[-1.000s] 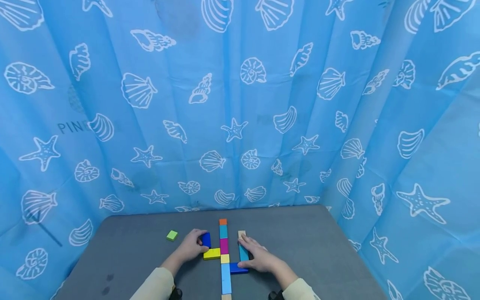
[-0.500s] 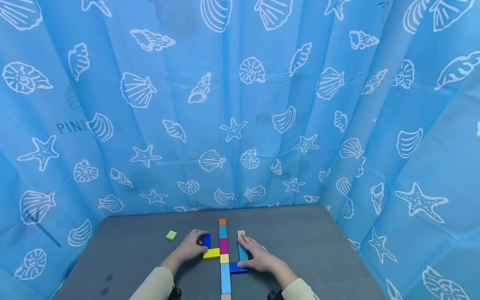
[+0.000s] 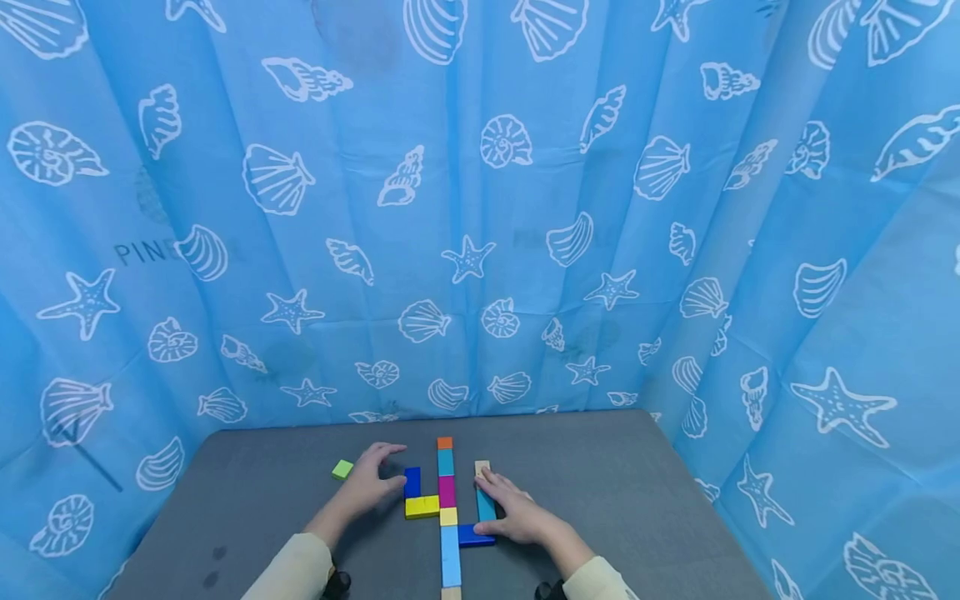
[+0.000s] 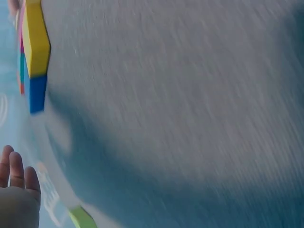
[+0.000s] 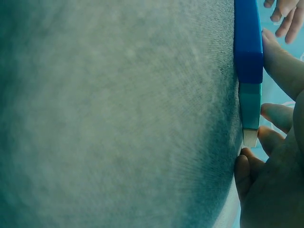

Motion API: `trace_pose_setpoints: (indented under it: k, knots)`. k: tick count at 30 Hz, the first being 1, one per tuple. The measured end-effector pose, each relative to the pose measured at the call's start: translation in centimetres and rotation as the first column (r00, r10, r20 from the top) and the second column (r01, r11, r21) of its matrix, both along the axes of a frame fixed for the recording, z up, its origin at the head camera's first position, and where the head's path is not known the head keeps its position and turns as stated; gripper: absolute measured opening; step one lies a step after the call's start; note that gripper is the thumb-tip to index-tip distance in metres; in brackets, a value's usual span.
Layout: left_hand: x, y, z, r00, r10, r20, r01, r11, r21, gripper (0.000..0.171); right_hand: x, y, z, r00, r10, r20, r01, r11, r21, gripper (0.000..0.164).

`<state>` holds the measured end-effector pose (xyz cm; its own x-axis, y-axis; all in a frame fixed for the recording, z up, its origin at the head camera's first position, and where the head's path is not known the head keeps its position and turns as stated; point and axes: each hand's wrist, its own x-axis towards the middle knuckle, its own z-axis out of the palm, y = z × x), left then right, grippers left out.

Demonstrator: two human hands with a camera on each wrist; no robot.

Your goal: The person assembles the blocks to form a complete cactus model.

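My left hand (image 3: 365, 483) is lifted off just left of a small blue block (image 3: 413, 482), fingers spread and holding nothing. That block stands against the far side of a yellow block (image 3: 422, 507), which meets a column of blocks. My right hand (image 3: 517, 510) rests on the blocks at right: its thumb lies on a dark blue block (image 3: 467, 537), its fingers on a teal block (image 3: 486, 507) and around the tan block (image 3: 482, 465) at its far end. In the right wrist view these blue (image 5: 249, 47), teal (image 5: 251, 105) and tan (image 5: 250, 137) pieces line up beside the fingers.
The column holds orange (image 3: 445, 442), teal (image 3: 446, 461), magenta (image 3: 447, 492), cream (image 3: 448, 517), light blue (image 3: 450, 554) and tan (image 3: 451, 593) blocks. A loose green block (image 3: 342, 469) lies left on the grey table (image 3: 600, 475). A blue shell-print curtain (image 3: 480, 208) hangs behind.
My left hand has let go of the small blue block and moved back to the left, its fingers opening. The blocks and my right hand stay where they were.
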<state>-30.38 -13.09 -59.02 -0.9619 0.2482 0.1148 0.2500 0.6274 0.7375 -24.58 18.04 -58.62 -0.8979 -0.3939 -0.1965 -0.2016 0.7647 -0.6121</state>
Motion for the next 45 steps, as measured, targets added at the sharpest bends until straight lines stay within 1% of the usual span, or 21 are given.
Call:
trace_pose_setpoints:
  k: [3, 6, 9, 11, 13, 16, 17, 20, 22, 29, 34, 37, 40, 45]
  knots:
    - [-0.1, -1.5, 0.4, 0.999, 0.045, 0.009, -0.045, 0.998, 0.032, 0.049, 0.1, -0.1, -0.1, 1.0, -0.003, 0.0, 0.003, 1.0, -0.003, 0.081]
    - [-0.5, -3.2, 0.5, 0.995, 0.09, 0.035, -0.091, 0.995, 0.039, 0.052, 0.1, -0.1, 0.0, 1.0, -0.006, -0.001, 0.006, 1.0, -0.003, 0.082]
    - [-0.9, -4.8, 0.5, 0.991, 0.128, 0.049, -0.13, 0.991, 0.041, 0.057, 0.2, -0.1, 0.0, 1.0, -0.006, -0.003, 0.006, 1.0, -0.004, 0.081]
    - [-1.0, -5.6, 0.4, 0.988, 0.147, 0.049, -0.148, 0.989, 0.018, 0.061, 0.2, -0.1, 0.1, 1.0, -0.006, -0.004, 0.006, 1.0, -0.004, 0.081]
    - [-1.2, -6.3, 0.2, 0.986, 0.155, 0.056, -0.153, 0.988, -0.025, 0.064, 0.2, -0.1, 0.1, 1.0, -0.007, -0.005, 0.007, 1.0, -0.003, 0.081]
    - [-1.2, -6.9, -0.2, 0.988, 0.137, 0.072, -0.13, 0.987, -0.097, 0.066, 0.2, -0.1, 0.2, 1.0, -0.008, -0.005, 0.008, 1.0, 0.0, 0.081]
    - [-1.1, -7.0, -0.4, 0.988, 0.129, 0.078, -0.12, 0.986, -0.112, 0.067, 0.2, -0.1, 0.2, 1.0, -0.007, -0.004, 0.007, 1.0, 0.0, 0.081]
    - [-1.0, -7.2, -0.7, 0.989, 0.113, 0.093, -0.102, 0.989, -0.11, 0.066, 0.3, -0.1, 0.2, 1.0, -0.004, -0.004, 0.004, 1.0, 0.0, 0.081]
    - [-1.0, -7.2, -0.8, 0.989, 0.116, 0.089, -0.106, 0.988, -0.112, 0.063, 0.3, -0.1, 0.2, 1.0, -0.003, -0.004, 0.003, 1.0, -0.001, 0.082]
    - [-1.2, -7.3, -1.1, 0.987, 0.147, 0.06, -0.137, 0.981, -0.14, 0.039, 0.2, 0.0, 0.1, 1.0, -0.005, -0.001, 0.005, 1.0, -0.006, 0.082]
    - [-1.6, -7.0, -1.2, 0.982, 0.172, 0.081, -0.16, 0.977, -0.139, 0.035, 0.2, 0.0, 0.0, 1.0, -0.002, -0.002, 0.002, 1.0, -0.01, 0.082]
    - [-1.9, -6.1, -0.9, 0.978, 0.185, 0.094, -0.173, 0.977, -0.122, 0.035, 0.1, 0.0, -0.2, 1.0, -0.002, -0.005, 0.002, 1.0, -0.008, 0.082]
    - [-2.3, -4.6, -0.4, 0.977, 0.191, 0.096, -0.182, 0.978, -0.102, 0.035, 0.0, 0.0, -0.3, 1.0, -0.002, -0.008, 0.002, 1.0, -0.007, 0.083]
    - [-2.9, -2.1, 0.1, 0.982, 0.167, 0.087, -0.161, 0.984, -0.071, 0.033, 0.0, 0.0, -0.3, 1.0, 0.0, -0.01, 0.0, 1.0, -0.005, 0.082]
